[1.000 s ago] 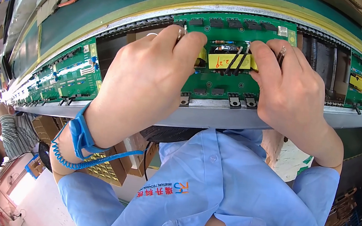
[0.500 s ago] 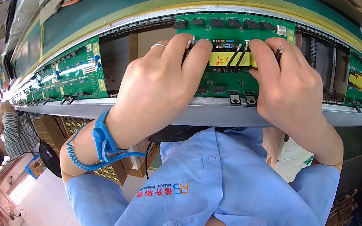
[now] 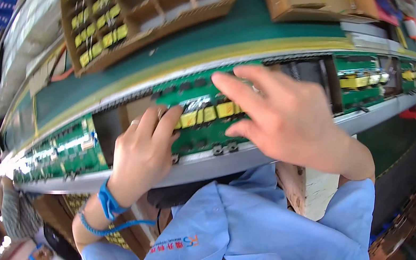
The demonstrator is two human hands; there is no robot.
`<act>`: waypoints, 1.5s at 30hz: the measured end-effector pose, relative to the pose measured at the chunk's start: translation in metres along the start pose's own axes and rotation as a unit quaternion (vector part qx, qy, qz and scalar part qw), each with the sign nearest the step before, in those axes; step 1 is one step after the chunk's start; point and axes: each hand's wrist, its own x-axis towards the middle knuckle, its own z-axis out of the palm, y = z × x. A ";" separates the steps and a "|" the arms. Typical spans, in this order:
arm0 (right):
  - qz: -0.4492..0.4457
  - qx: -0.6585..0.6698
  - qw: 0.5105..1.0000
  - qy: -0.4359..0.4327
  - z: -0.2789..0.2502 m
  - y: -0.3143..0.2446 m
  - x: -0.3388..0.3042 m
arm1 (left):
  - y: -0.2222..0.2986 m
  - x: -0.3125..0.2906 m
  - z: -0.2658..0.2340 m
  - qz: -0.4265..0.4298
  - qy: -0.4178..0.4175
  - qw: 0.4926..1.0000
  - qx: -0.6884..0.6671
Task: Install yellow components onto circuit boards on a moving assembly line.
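A green circuit board (image 3: pixel 197 138) lies in the metal-edged conveyor rail in front of me. Yellow-wrapped, coil-like components with dark bands (image 3: pixel 207 114) run in a row along its middle. My left hand (image 3: pixel 142 155) rests by the row's left end, its fingers bent but apart; whether they touch it is blurred. A ring and a blue coiled-cord wrist strap (image 3: pixel 110 200) are on that arm. Over the board's right part hovers my right hand (image 3: pixel 290 121), fingers spread with nothing seen between them. It hides the right end of the row.
Beyond the rail stands a divided cardboard box (image 3: pixel 151 24), partly filled with yellow components. Another cardboard box (image 3: pixel 313 3) is farther right. More boards sit along the rail, at left (image 3: pixel 62 148) and right (image 3: pixel 357 82). A person's striped sleeve (image 3: pixel 18 209) shows at lower left.
Both hands were pinched at the row's two ends. The right hand has lifted off and spread its fingers; the left has shifted and loosened. The whole view has swung, showing more of the boxes.
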 end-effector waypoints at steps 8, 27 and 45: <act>0.284 -0.276 0.917 -0.035 -0.068 0.178 0.084 | 0.003 0.005 -0.010 -0.015 0.014 0.998 -0.051; 0.117 0.402 0.908 0.017 -0.036 0.056 -0.011 | -0.001 0.001 -0.007 -0.168 0.067 0.951 -0.250; -0.032 -0.007 0.993 0.113 0.002 0.074 -0.028 | -0.006 -0.016 0.004 -0.154 0.053 0.961 -0.225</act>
